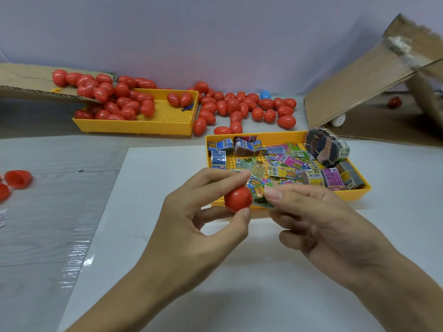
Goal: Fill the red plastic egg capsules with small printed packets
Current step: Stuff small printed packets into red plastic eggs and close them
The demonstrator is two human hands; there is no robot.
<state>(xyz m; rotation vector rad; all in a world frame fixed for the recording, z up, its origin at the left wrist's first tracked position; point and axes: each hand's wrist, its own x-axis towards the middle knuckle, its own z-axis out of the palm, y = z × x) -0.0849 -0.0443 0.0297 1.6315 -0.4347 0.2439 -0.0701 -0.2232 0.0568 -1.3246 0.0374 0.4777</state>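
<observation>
Right now my left hand (199, 209) pinches a red egg half (238, 199) between thumb and pointer finger. My right hand (311, 212) pinches a small green printed packet (261, 196) with its fingertips, touching the egg's right side. I think I should fold the packet small and push it straight into the opening, holding the egg still. The round end faces me and left, so I guess its long line runs sideways toward my right fingers. Just behind my fingers sits the yellow tray (359, 188) of packets.
</observation>
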